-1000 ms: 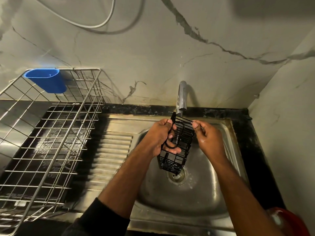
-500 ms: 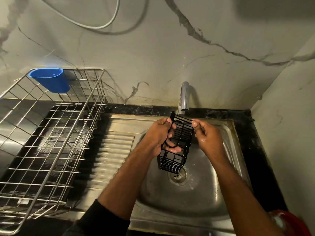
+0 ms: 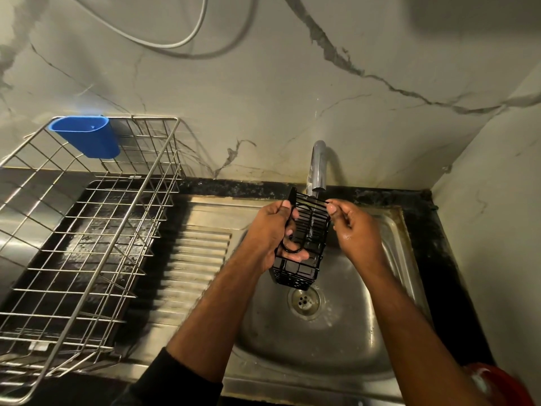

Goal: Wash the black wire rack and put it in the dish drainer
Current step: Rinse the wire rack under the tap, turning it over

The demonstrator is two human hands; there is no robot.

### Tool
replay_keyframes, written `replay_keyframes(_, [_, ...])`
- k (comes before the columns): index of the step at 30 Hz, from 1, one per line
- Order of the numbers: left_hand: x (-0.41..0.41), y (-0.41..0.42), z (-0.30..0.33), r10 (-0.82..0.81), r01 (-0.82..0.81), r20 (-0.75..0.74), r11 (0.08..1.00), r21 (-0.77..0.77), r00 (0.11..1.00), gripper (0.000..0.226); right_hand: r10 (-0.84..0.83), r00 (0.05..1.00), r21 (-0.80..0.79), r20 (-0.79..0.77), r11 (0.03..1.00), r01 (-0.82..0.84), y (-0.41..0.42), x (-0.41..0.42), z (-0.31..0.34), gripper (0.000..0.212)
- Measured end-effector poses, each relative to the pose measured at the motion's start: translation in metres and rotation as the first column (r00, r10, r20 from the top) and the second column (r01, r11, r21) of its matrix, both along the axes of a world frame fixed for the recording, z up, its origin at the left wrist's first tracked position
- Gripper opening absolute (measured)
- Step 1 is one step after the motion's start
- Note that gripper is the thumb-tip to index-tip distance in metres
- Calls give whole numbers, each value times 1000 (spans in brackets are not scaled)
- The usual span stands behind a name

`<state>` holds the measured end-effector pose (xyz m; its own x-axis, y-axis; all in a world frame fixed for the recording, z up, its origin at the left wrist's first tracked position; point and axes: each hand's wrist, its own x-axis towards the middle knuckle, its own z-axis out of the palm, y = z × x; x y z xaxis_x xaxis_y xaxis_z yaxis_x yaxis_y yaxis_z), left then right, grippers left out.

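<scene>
nearest the camera, two bare forearms are reaching out over the steel sink (image 3: 389, 341), the left one ending in a dark sleeve (image 3: 175, 382). a red object (image 3: 497, 385) is showing at the sink's near right corner, too cut off to identify. above the sink's drain (image 3: 304, 301), the black wire rack (image 3: 304, 244) is hanging upright over the basin. the left hand (image 3: 272, 232) is gripping the rack's left side, fingers curling through its wires. the right hand (image 3: 354, 230) is pinching the rack's top right edge between thumb and fingertips, its skin looking wet. just beyond the rack, at the sink's back edge, the tap (image 3: 317, 168) is pointing down at the rack's top; a thin stream seems to be running onto the wires. left of the sink's ribbed drainboard, the dish drainer (image 3: 87, 230) is sitting with a blue plastic cup (image 3: 87, 139) hooked on its far rim. behind the sink, the marble wall (image 3: 292, 98) is rising, with a white cable (image 3: 164, 42) looping across it.
</scene>
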<state>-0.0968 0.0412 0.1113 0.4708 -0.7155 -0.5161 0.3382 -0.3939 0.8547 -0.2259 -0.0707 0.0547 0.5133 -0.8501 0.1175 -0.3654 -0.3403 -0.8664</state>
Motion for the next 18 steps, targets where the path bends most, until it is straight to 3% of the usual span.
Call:
replay_keyframes(7, [-2,1,-1,24,-24,-19,1000,-3,1000,36,12,1000,8,-1,1000,-12,-1,0,-4,41])
replay_keyframes(13, [0,5,1,52,-52,-6,999,6,999,39,33,999,2,-2,999,-33,2,4,-5,57])
replay_keyframes(18, [4,7,5,75,-75,-7,997,-7,997,35,43,999,8,-28,999,-43,4,12,-1,42])
